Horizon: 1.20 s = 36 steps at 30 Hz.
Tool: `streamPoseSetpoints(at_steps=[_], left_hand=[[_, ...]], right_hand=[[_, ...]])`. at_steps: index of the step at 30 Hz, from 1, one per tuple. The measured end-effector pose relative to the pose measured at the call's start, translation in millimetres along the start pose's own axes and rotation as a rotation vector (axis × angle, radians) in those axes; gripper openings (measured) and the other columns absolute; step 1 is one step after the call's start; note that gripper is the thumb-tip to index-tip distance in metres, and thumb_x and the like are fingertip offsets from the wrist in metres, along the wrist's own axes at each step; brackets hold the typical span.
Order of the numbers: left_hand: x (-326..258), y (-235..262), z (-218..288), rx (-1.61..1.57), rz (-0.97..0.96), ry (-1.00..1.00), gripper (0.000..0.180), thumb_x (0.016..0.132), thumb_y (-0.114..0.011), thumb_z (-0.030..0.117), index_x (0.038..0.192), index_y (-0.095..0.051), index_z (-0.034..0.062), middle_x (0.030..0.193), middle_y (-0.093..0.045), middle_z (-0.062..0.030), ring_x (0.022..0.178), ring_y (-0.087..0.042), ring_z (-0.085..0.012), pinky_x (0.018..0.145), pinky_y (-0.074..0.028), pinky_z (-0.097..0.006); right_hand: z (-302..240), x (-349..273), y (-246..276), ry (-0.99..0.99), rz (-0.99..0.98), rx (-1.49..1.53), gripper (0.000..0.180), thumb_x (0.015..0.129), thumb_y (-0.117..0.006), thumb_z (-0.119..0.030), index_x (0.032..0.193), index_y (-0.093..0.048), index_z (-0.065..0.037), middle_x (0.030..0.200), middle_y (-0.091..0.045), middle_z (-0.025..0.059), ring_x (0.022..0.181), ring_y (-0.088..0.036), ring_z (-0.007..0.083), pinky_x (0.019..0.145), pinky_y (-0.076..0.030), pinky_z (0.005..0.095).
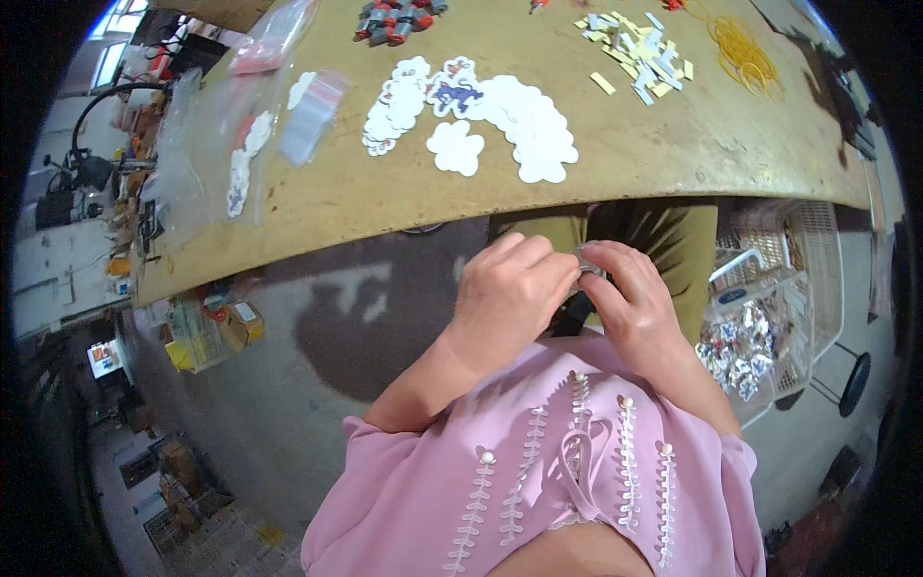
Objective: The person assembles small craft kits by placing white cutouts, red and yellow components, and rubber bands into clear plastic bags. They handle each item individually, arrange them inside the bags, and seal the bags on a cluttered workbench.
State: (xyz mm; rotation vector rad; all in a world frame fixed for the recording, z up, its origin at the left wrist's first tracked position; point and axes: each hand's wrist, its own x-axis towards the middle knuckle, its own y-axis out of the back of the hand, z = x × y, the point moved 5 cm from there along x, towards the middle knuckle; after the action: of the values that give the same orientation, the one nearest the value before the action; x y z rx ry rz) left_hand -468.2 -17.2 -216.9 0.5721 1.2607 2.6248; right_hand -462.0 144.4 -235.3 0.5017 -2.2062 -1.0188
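My left hand [508, 293] and my right hand [630, 293] meet below the table edge, above my lap. Their fingertips pinch a small grey piece [587, 261] between them; most of it is hidden by the fingers. On the wooden table [385, 202] above lie white flower-shaped cutouts [524, 125], one showing a purple printed figure [457, 94], and a single cutout [455, 147] apart from the row.
Clear plastic bags [250, 144] lie at the table's left. Small yellow and white strips [639, 53] and yellow rubber bands [742, 53] sit at the back right, red-grey clips [394, 19] at the back. A white wire basket [769, 317] with small packets stands at my right.
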Motion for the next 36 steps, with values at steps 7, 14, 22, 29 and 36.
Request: streamPoseSetpoints(at_steps=[7,14,22,29,36], left_hand=[[0.1,-21.8,-8.4,0.118,-0.283,0.027,0.013,0.093,-0.074,0.018,0.099,-0.07,0.0069,0.076,-0.071,-0.0106,0.074,-0.073,-0.0291,0.063,-0.058,-0.043],[4.6,-26.0,-13.9,0.241,-0.183,-0.105,0.012,0.091,-0.075,0.02,0.091,-0.068,0.0104,0.077,-0.069,-0.0068,0.076,-0.072,-0.0263,0.067,-0.058,-0.042],[31.2,0.3,-27.0,-0.069,-0.308,-0.115,0.016,0.096,-0.074,0.021,0.105,-0.075,0.0073,0.095,-0.076,-0.0121,0.086,-0.075,-0.0276,0.073,-0.06,-0.039],[144.6,92.2,-156.5,0.228,0.248,0.16,0.029,0.097,-0.074,0.022,0.122,-0.071,0.007,0.106,-0.073,-0.0145,0.087,-0.073,-0.0303,0.081,-0.057,-0.041],[177.2,88.9,-239.4,0.633,0.153,0.16,0.028,0.095,-0.077,0.024,0.115,-0.068,0.0057,0.108,-0.072,-0.0137,0.095,-0.073,-0.0309,0.084,-0.056,-0.045]], right_hand=[[1.9,1.8,-1.2,0.026,-0.026,-0.031,0.027,0.079,-0.068,-0.01,0.103,-0.068,0.002,0.126,-0.065,0.0183,0.12,-0.065,0.0361,0.102,-0.055,0.0473],[10.1,-2.7,-8.7,0.034,-0.138,-0.056,0.023,0.081,-0.067,-0.012,0.101,-0.068,0.0,0.127,-0.064,0.0168,0.12,-0.063,0.0337,0.109,-0.049,0.0502],[20.1,1.7,4.3,0.01,-0.168,-0.04,0.025,0.084,-0.067,-0.012,0.107,-0.069,-0.001,0.126,-0.064,0.017,0.123,-0.062,0.0345,0.109,-0.048,0.0489],[26.3,-1.4,10.6,-0.016,-0.063,-0.025,0.027,0.083,-0.068,-0.008,0.11,-0.071,-0.003,0.104,-0.063,0.0115,0.103,-0.065,0.0308,0.096,-0.053,0.0451],[30.5,-5.2,22.4,-0.066,0.013,0.027,0.026,0.082,-0.066,-0.007,0.107,-0.069,-0.002,0.105,-0.063,0.012,0.101,-0.064,0.0315,0.088,-0.052,0.0428]])
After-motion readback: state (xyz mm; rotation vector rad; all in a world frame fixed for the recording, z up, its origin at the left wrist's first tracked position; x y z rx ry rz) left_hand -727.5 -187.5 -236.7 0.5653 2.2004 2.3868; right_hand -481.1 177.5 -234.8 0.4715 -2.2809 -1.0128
